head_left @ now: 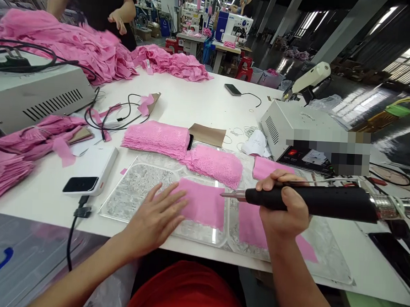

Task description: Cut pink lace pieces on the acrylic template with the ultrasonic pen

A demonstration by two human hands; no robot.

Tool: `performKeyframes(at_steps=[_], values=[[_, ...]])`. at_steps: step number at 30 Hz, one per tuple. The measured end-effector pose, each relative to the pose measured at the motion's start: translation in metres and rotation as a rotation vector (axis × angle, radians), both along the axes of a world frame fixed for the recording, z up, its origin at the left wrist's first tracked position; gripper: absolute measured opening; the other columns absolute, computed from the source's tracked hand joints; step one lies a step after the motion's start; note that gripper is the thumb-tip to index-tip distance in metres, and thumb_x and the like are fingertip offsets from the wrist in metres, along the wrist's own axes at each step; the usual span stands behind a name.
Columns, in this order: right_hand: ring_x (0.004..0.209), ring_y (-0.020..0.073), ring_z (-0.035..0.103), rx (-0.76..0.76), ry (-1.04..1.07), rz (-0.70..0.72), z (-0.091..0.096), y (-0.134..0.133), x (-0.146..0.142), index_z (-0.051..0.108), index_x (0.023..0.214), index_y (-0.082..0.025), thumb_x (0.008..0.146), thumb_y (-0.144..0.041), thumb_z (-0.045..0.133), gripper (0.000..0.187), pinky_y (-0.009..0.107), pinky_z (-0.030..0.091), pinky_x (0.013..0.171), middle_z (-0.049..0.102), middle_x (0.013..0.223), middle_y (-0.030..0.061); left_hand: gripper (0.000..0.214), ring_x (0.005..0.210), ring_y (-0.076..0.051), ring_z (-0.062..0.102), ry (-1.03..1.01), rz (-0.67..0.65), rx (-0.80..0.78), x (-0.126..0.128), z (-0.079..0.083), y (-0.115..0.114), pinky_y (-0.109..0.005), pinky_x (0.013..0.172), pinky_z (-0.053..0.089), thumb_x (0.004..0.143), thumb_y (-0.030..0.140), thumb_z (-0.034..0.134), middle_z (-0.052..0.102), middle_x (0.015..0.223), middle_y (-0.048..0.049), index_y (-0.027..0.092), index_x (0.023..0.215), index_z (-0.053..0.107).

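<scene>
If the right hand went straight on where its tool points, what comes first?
Probably the pink fabric piece, whose edge lies at the tip of the black tool in the right hand; next, the left hand pressing it. Tip height is unclear.

Garment factory, sewing machines (pixel 232 26), pink fabric stacks (pixel 69 43)

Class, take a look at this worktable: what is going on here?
The person's left hand presses flat on a rectangular pink fabric piece lying on a clear textured plate. The right hand grips a black-handled tool, its thin metal tip at the fabric's right edge. Folded pink lace stacks lie behind on the white table.
</scene>
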State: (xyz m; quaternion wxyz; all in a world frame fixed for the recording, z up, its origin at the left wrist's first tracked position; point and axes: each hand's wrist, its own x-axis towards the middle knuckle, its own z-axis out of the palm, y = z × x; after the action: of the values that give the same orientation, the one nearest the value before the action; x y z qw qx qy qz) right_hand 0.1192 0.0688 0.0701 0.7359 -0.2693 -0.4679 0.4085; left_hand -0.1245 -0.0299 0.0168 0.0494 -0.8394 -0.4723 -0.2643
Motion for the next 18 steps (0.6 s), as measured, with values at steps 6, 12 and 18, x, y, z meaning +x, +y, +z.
performKeyframes(at_steps=[6, 12, 18], values=[[0.057, 0.0098, 0.052, 0.003, -0.077, -0.032, -0.004, 0.006, -0.027, 0.058, 0.076, -0.02, 0.07, -0.021, 0.056, 0.006, 0.03, 0.049, 0.054, 0.053, 0.08, 0.0001, 0.033, 0.138, -0.026, 0.04, -0.027, 0.087, -0.001, -0.017, -0.013, -0.002, -0.048, 0.116, 0.024, 0.096, 0.019, 0.047, 0.058, 0.136, -0.0062, 0.022, 0.127, 0.059], [0.058, 0.0099, 0.053, 0.02, -0.108, -0.029, -0.01, 0.01, -0.036, 0.059, 0.076, -0.02, 0.07, -0.021, 0.057, 0.006, 0.029, 0.047, 0.054, 0.054, 0.081, -0.0002, 0.031, 0.137, -0.027, 0.04, 0.002, 0.097, 0.001, -0.019, -0.019, -0.003, -0.048, 0.116, 0.021, 0.097, 0.02, 0.046, 0.058, 0.137, -0.0051, 0.02, 0.124, 0.061], [0.058, 0.0106, 0.054, 0.022, -0.1, -0.014, -0.012, 0.013, -0.036, 0.06, 0.074, -0.02, 0.07, -0.019, 0.059, 0.004, 0.03, 0.048, 0.055, 0.057, 0.08, -0.0002, 0.03, 0.136, -0.027, 0.042, -0.018, 0.104, -0.012, -0.016, -0.018, -0.002, -0.049, 0.116, 0.019, 0.097, 0.02, 0.045, 0.06, 0.134, -0.0045, 0.02, 0.12, 0.063]])
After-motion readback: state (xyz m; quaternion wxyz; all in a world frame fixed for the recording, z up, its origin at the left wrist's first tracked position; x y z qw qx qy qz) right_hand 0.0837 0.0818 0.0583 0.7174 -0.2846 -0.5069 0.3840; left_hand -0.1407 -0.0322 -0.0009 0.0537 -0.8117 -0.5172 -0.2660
